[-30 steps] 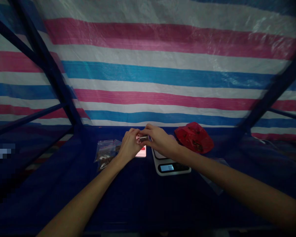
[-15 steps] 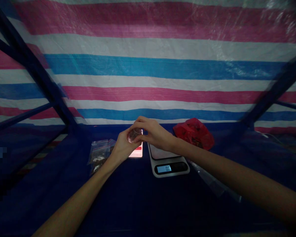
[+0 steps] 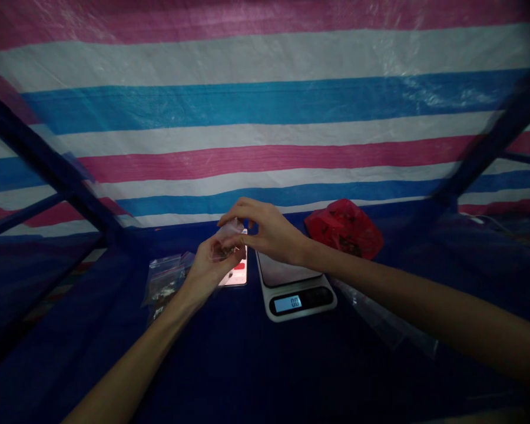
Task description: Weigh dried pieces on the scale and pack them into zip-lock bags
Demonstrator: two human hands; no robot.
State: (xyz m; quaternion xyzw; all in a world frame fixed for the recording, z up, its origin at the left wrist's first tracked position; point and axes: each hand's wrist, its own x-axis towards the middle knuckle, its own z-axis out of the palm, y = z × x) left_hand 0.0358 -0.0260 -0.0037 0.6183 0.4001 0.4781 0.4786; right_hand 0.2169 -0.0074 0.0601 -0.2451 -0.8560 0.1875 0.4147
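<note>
Blue table [image 3: 247, 365]; left hand [image 3: 202, 270] half hides clear plastic [image 3: 232, 228]

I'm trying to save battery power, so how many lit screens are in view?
2. One is the phone screen, partly hidden by the left hand; the other is the display at the near edge of the scale. More could be hidden from view.

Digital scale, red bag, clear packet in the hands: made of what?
Digital scale: probably plastic; smooth pale body, dark display panel.
Red bag: likely thin plastic; crinkled, translucent, dark contents showing.
Clear packet: seemingly plastic; see-through, finish uncertain.
</note>
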